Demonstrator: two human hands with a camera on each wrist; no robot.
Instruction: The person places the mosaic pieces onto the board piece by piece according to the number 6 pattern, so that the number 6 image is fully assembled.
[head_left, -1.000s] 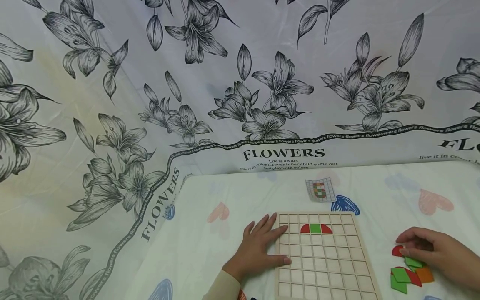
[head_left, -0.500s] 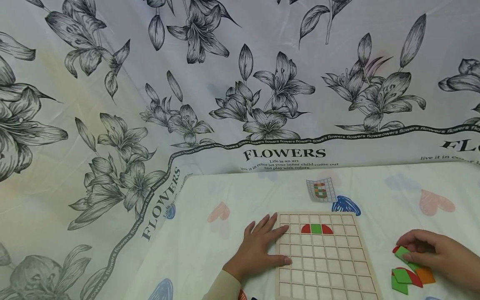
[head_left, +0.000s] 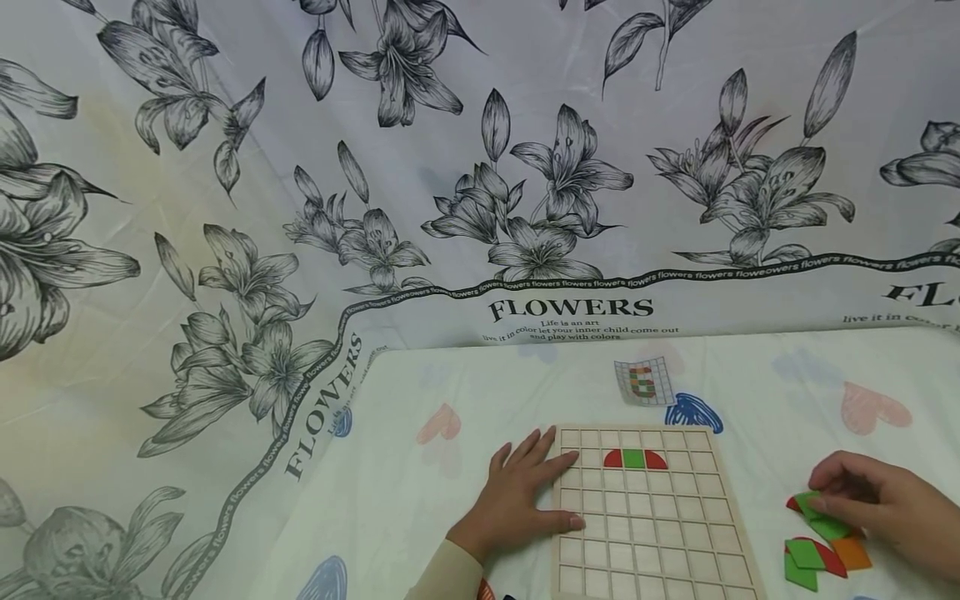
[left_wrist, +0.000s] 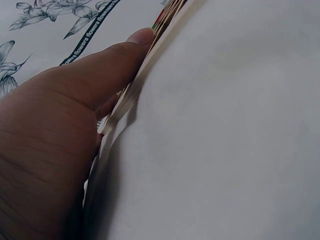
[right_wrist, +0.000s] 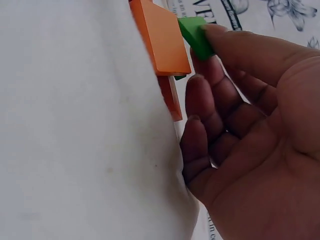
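My left hand (head_left: 517,496) lies spread along the left edge of a wooden grid board (head_left: 637,529), thumb and fingertips resting on its rim. In the board's second row a green square tile (head_left: 633,459) sits between two red rounded tiles (head_left: 656,459). To the right of the board my right hand (head_left: 877,500) pinches a green tile (right_wrist: 198,37) between thumb and fingers. Beneath and around it is a small pile: an orange tile (head_left: 852,552), more green tiles (head_left: 802,575) and a red piece (head_left: 834,560), partly overlapping.
A small printed pattern card (head_left: 643,381) lies behind the board, showing a coloured figure on a grid. The table cover (head_left: 450,383) is white with printed hearts. A flower-printed cloth (head_left: 420,192) hangs behind the table. Near the left sleeve, dark and orange bits show at the bottom edge.
My right hand has taken a green tile from the pile between thumb and fingers and shifted it slightly right. The left hand and the tiles on the board stay as they were.
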